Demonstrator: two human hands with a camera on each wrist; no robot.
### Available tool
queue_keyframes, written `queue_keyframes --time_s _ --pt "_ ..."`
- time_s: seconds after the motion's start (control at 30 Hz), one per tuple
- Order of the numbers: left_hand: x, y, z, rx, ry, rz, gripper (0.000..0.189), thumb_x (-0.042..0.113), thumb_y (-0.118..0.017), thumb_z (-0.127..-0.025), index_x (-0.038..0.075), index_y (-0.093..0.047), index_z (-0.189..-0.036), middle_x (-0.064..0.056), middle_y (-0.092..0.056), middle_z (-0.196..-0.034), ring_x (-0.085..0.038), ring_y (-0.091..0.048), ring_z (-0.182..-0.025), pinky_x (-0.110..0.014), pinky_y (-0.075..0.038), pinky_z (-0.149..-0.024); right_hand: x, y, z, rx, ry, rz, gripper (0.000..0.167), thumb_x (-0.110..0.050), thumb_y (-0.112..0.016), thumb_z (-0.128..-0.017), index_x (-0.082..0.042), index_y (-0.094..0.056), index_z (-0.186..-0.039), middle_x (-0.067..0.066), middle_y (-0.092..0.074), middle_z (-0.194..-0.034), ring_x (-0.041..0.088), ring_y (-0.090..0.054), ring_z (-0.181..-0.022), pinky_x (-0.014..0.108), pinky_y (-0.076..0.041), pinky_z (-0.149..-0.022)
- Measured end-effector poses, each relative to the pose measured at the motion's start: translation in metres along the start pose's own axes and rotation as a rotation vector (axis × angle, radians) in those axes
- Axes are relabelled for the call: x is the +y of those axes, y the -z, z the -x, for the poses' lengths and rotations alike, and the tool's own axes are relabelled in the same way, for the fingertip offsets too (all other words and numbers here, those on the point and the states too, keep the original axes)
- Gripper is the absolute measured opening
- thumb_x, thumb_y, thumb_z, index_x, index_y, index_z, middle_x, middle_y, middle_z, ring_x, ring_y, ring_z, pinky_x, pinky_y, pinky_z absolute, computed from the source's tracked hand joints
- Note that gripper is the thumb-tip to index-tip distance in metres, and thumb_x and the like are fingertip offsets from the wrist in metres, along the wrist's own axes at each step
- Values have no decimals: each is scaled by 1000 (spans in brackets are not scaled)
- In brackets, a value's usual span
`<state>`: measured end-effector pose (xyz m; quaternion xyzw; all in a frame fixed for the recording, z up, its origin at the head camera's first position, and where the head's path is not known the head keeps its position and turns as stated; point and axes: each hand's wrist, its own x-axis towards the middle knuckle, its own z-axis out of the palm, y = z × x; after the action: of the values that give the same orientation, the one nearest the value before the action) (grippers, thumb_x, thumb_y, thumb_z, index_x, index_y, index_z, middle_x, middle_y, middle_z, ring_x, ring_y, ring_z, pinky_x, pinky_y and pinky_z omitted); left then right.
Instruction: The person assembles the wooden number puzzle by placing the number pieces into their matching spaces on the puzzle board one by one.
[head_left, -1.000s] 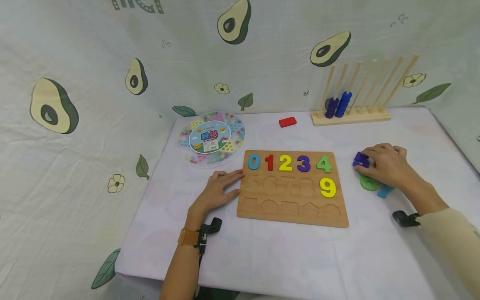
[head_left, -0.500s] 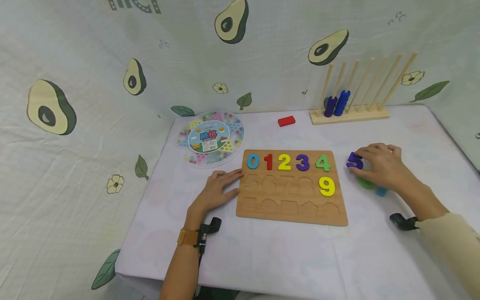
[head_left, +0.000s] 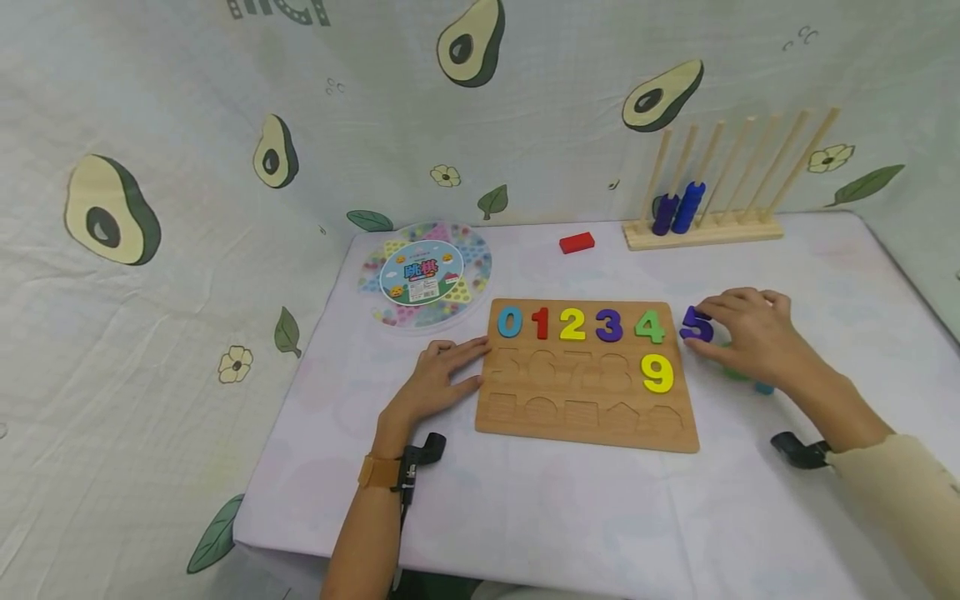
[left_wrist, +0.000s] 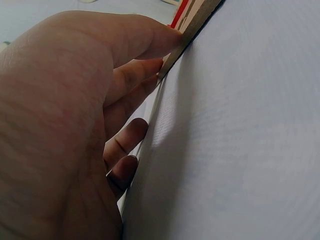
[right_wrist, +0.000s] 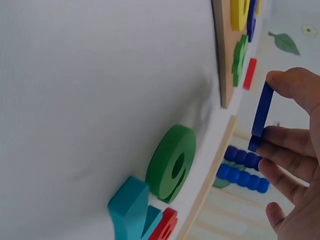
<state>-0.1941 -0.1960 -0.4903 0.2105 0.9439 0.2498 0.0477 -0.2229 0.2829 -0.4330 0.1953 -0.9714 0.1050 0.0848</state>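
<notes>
My right hand [head_left: 757, 337] pinches a purple wooden number 5 [head_left: 703, 330] between thumb and fingers. In the right wrist view the number 5 [right_wrist: 262, 109] is edge-on and raised off the table, just right of the wooden number board [head_left: 585, 437]. Seated in the board are 0 to 4 along its top row and a yellow 9 [head_left: 657, 374]; the other recesses hold nothing. My left hand [head_left: 429, 379] touches the board's left edge with extended thumb and fingers. Beneath my right hand lie a green number piece [right_wrist: 172, 162] and a blue one [right_wrist: 129, 207], mostly hidden from the head view.
Behind the board stand a peg rack [head_left: 705, 237] with blue and purple beads on two pegs, a red block [head_left: 577, 242] and a round Chinese checkers set [head_left: 423, 275]. A red piece [right_wrist: 164, 226] lies by the blue one. A patterned cloth wall [head_left: 555, 150] rises behind the table.
My right hand has carried the purple 5 leftward, away from the loose pieces and up to the board's right edge. The left hand has stayed at the board's left edge.
</notes>
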Motion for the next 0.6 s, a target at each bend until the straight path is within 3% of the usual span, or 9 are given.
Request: queue_keyframes --time_s 0.6 --pt "2 2 1 1 -17 3 56 47 -58 -99 32 -46 -151 17 -36 -157 -25 -32 -130 -47 -25 -106 -23 0 -3 -29 47 -1 61 -41 -84 -80 3 -68 -119 25 -63 -123 45 -42 -124 68 -19 -101"
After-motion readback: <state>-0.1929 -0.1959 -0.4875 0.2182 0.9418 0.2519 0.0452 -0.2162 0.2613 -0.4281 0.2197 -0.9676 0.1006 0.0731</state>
